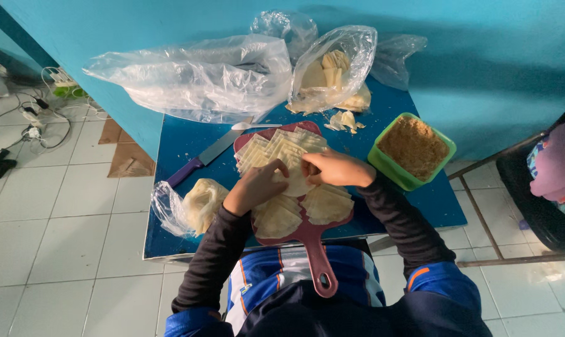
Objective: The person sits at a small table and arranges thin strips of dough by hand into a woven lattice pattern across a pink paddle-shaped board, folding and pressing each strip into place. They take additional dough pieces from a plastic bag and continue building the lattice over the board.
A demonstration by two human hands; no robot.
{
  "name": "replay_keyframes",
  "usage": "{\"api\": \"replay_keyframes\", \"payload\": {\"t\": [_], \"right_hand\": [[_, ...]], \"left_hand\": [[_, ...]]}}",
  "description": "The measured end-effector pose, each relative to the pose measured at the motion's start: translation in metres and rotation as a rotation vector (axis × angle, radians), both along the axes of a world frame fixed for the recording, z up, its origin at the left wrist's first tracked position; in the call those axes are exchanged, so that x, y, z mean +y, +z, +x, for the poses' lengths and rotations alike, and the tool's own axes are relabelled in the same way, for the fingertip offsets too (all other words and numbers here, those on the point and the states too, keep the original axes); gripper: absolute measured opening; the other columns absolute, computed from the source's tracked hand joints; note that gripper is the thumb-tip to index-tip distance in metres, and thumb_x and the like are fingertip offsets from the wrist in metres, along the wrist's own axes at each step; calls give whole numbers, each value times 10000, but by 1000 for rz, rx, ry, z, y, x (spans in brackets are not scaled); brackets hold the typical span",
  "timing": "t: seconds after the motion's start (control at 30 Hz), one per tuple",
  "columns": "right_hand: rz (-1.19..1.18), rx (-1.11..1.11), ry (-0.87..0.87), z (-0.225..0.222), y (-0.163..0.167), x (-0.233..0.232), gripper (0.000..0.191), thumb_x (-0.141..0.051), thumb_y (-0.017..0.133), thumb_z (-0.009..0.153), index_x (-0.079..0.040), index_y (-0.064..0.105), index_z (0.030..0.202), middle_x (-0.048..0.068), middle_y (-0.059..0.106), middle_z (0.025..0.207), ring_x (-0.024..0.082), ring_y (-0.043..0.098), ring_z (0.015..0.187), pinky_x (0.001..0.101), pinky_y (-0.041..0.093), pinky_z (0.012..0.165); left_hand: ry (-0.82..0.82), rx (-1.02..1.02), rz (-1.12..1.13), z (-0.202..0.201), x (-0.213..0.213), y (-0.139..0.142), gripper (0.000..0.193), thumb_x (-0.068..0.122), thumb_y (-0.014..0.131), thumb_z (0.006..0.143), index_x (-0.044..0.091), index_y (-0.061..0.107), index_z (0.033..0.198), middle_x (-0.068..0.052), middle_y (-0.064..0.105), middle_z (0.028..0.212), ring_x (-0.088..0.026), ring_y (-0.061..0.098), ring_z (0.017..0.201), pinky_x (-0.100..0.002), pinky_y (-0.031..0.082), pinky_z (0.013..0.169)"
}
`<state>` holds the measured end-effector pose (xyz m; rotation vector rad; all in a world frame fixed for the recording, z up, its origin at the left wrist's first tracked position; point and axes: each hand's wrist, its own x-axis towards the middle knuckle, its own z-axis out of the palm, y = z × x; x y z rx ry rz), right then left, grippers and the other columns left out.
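A dark red cutting board (pixel 315 240) with a handle lies on a small blue table (pixel 182 146), covered with several pale square dough wrappers (pixel 281 148) and folded ones (pixel 328 205). My left hand (pixel 256 185) and my right hand (pixel 335 168) meet over the board's middle, both pinching one pale wrapper (pixel 297 183) between them.
A green tub of brown crumbly filling (pixel 413 148) stands right of the board. A purple-handled knife (pixel 201 159) and a white spoon (pixel 250 125) lie at the left. Plastic bags (pixel 198 78) with dough pieces (pixel 332 68) sit behind; another bag (pixel 195 205) lies front left. Cables cross the tiled floor (pixel 36 122).
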<state>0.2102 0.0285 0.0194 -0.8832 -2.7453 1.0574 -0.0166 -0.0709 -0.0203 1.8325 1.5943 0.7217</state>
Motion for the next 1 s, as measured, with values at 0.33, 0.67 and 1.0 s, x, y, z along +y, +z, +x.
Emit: {"api": "replay_keyframes", "payload": {"t": [0.33,0.67,1.0], "right_hand": [[-50,-9,9,1,-4,3,232,-167,765,844,-50,622,984,81,737,812,196,701,726,346,520,651],[82,43,10,1,3,2,248,-227,787,849,-72,665,1000,62,737,853,181,710,763,343,529,670],[-374,649,176,-20,-5,1,466,-246,688,996,-46,505,1376,-2,589,1288,102,572,1178,294,500,964]], "left_hand": [[-2,32,-9,0,1,0,285,314,705,849,188,664,1101,-136,685,715,-313,717,759,-432,532,683],[70,-22,38,3,6,2,340,442,684,918,142,741,1068,-116,742,730,-257,752,720,-389,563,677],[-104,-868,96,-9,2,24,435,270,474,1035,125,453,1444,-2,553,1276,-140,529,1142,-292,449,864]]}}
